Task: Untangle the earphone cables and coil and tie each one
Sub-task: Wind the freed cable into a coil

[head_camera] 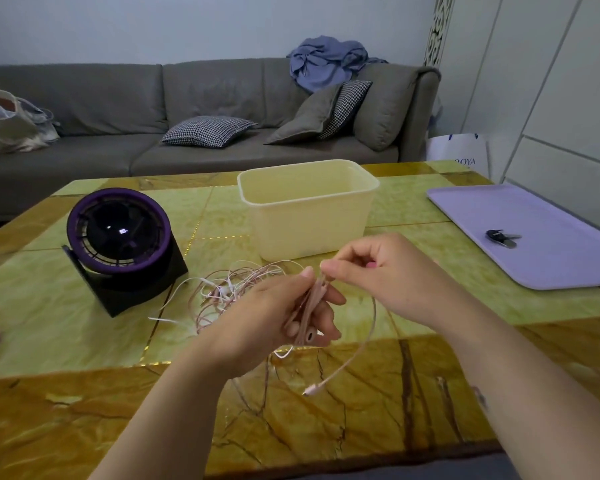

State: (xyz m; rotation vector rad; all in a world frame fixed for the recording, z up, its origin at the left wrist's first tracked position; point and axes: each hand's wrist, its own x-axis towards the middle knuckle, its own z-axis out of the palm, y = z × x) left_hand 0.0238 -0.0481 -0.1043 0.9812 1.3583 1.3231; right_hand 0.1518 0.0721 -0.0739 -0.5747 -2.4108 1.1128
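A tangle of pink and white earphone cables (219, 292) lies on the green marble table (84, 323), just left of my hands. My left hand (278, 313) holds a folded bundle of pink cable (310, 306) against its fingers, above the table. My right hand (378, 268) pinches the top of that bundle between thumb and forefinger. A loose pink strand loops down from my hands, and its plug end (314, 389) hangs near the table's brown border.
A cream plastic tub (307, 209) stands right behind my hands. A purple and black desk fan (118, 244) sits to the left. At the right lies a lilac tray (541, 237) with keys (501, 237) on it. A grey sofa runs behind the table.
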